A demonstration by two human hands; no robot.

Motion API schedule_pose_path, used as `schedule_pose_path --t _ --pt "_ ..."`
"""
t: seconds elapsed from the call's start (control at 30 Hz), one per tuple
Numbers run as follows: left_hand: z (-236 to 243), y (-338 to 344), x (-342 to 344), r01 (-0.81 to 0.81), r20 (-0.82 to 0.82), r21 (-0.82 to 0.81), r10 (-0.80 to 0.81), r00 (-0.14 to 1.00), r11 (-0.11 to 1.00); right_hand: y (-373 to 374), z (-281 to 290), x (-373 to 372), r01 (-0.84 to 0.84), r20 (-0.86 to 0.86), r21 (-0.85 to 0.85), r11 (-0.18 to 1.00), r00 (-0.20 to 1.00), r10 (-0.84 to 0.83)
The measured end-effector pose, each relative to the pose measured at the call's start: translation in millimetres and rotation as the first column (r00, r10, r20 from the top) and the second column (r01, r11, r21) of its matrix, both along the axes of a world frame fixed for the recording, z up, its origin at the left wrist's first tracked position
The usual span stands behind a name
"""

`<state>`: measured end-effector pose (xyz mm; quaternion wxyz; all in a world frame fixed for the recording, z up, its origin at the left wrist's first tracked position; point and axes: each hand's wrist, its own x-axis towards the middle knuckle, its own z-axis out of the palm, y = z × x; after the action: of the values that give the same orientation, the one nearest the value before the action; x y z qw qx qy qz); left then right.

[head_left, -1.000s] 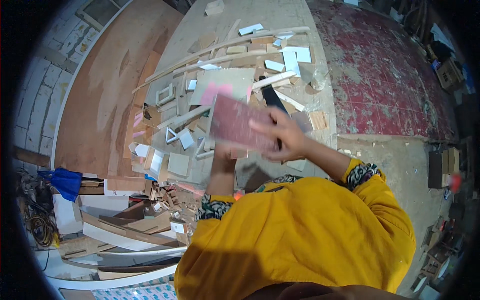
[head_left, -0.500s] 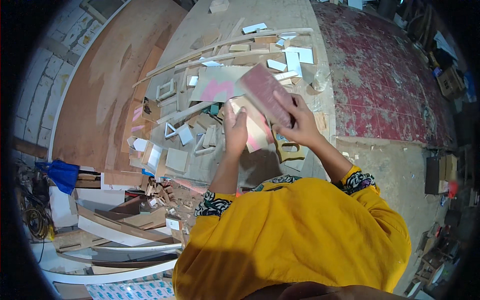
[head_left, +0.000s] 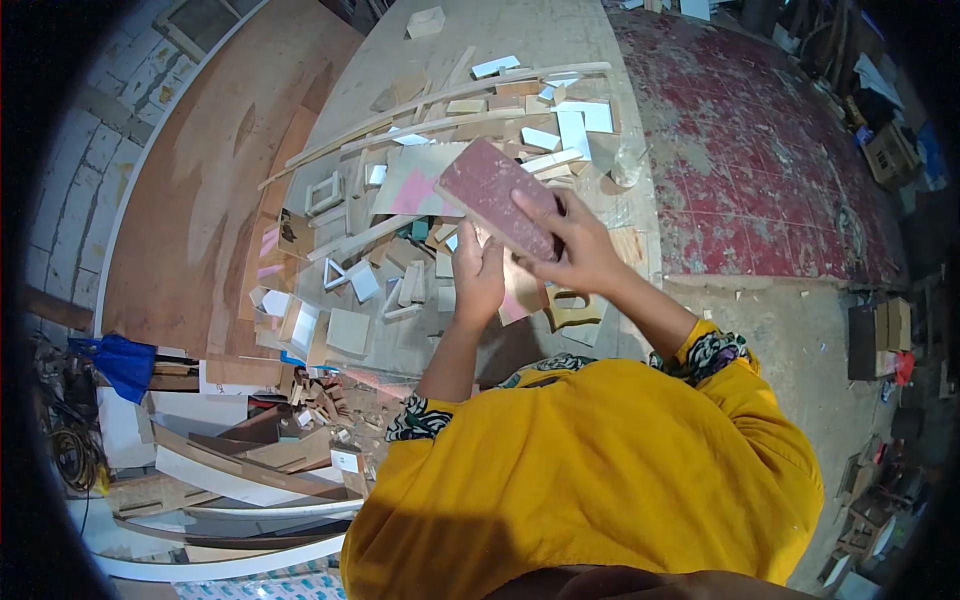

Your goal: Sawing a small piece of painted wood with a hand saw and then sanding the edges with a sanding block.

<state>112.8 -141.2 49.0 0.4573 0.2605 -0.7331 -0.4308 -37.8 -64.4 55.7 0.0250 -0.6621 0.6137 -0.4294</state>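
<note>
My right hand (head_left: 582, 245) is wrapped round a dusty maroon sanding block (head_left: 488, 190), with the fingers over its near right end. Below it my left hand (head_left: 478, 278) grips a pale wooden piece (head_left: 520, 303) that has pink patches along its lower edge. The sanding block covers most of this piece, so I cannot tell how firmly the two touch. On the table just right of the wooden piece is a yellow saw handle (head_left: 573, 316). A board with pink paint (head_left: 392, 197) lies beyond my left hand.
Wood offcuts, long strips (head_left: 450, 122) and small white pieces (head_left: 572, 134) are scattered over the worktable (head_left: 388, 45). A clear bottle-like container (head_left: 627, 167) stands near its right edge. A large brown panel (head_left: 210, 190) is at the left. Curved boards (head_left: 240, 470) are piled at lower left.
The sanding block has shifted left across the wooden piece and now hides more of it. My right hand moved left with it. My left hand keeps its grip.
</note>
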Motion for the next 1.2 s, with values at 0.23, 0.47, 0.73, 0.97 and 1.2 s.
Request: schedule_pose_path --t 0.23,0.47,0.73,0.97,1.2 --pt "-8.8 -9.0 0.5 0.003 -0.009 -0.040 -0.003 1.000 0.999 -2.3 5.9 -0.2 -0.060 -0.013 -0.054 0.997 0.998 0.059" --pt "-8.7 -17.4 -0.5 0.177 -0.363 0.408 -0.019 0.932 0.896 -17.2 -27.6 -15.6 -0.008 0.456 -0.085 0.996 0.889 0.046" --pt "-8.0 -6.5 -14.8 0.614 -0.713 0.660 0.104 0.693 0.434 -4.7 -50.1 15.6 0.128 0.327 0.044 0.991 0.935 -0.135" --pt "-27.3 -8.3 -21.7 0.691 -0.706 0.567 -0.168 0.688 0.448 -4.7 -41.8 12.5 0.113 0.397 0.046 0.993 0.910 -0.122" --pt "-33.7 -24.4 -10.9 0.480 -0.497 0.641 -0.153 0.854 0.599 -5.5 -58.7 5.6 -0.081 0.612 0.008 0.997 0.789 0.059"
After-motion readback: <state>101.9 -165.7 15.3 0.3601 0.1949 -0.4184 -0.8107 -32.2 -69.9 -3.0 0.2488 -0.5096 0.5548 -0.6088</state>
